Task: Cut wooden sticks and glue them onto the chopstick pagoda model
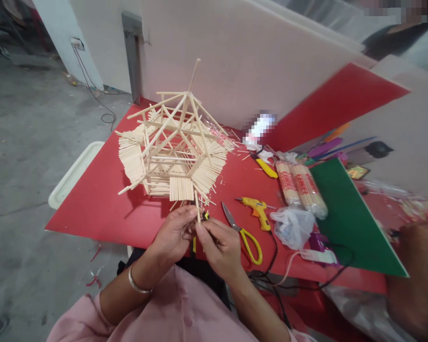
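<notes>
both hands meet at the near edge of a red table [92,209], seen from the head camera: the left hand [173,235] and the right hand [219,244] are drawn together, fingertips pinched on one thin wooden stick [198,209]. the stick stands nearly upright, its long axis running from the fingers up and away toward the stick roof model [171,152], which sits just beyond the hands and a little to their left, its lower fringe of sticks almost over the knuckles. the left hand lies nearer that fringe; the right grips the stick lower down. a dark and yellow object shows under the hands, too hidden to name. to the right lie yellow-handled scissors [244,235], a yellow glue gun [257,209], two stick bundles [301,187] and a green board [349,213]. another person's hand [419,270] rests at the far right.
</notes>
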Action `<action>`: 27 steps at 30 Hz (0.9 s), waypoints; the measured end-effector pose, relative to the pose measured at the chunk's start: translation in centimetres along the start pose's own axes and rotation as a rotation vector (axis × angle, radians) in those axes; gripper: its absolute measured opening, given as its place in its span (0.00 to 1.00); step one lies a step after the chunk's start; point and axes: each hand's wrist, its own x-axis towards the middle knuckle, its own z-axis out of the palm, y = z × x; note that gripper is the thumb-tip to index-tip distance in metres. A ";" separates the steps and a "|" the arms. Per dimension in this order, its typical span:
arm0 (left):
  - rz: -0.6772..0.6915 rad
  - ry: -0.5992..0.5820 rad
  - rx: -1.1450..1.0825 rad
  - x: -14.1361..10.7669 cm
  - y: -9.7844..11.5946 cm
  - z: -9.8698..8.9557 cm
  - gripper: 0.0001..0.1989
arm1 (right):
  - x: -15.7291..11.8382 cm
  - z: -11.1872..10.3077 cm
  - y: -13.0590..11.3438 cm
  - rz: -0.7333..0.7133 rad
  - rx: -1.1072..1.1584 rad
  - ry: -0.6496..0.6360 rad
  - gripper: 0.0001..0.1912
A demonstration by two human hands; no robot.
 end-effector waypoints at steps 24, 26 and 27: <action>0.323 -0.051 0.525 -1.7 -1.8 0.2 0.14 | -2.8 -1.6 7.1 0.468 -0.040 -0.043 0.24; 0.342 -0.068 0.571 -1.7 -1.8 0.5 0.13 | -3.4 -3.3 7.1 0.463 0.100 -0.076 0.21; 0.351 -0.075 0.597 -1.7 -1.8 0.7 0.13 | -3.8 -4.0 7.0 0.457 0.171 -0.083 0.23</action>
